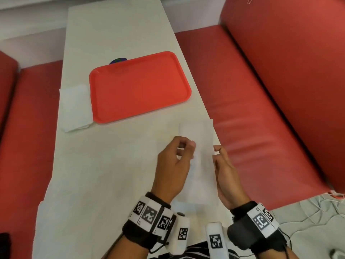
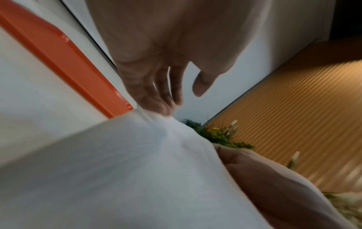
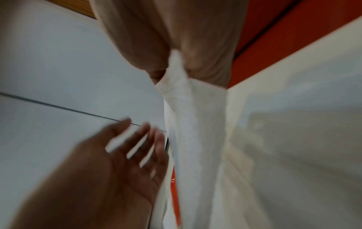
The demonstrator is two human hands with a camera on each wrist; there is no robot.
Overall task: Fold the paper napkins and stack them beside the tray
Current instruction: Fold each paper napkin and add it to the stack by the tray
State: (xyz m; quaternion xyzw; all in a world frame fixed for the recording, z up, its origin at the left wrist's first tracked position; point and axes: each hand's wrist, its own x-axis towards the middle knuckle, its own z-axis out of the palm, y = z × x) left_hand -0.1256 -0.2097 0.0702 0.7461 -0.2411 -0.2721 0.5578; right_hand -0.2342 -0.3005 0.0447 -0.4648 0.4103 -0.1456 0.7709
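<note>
Over the pale desk [image 1: 104,165], the left hand [image 1: 172,165] and right hand [image 1: 226,176] hold a white napkin [image 1: 200,146] between them. Beyond sits a red tray [image 1: 140,86], with folded napkins [image 1: 75,107] just beside its left edge.

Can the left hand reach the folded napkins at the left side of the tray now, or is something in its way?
Probably yes. Bare table lies between the left hand and the folded napkins; the tray sits beside that path.

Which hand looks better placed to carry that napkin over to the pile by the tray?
Probably the left hand: the pile lies on the tray's left. The right hand pinches the napkin.
</note>
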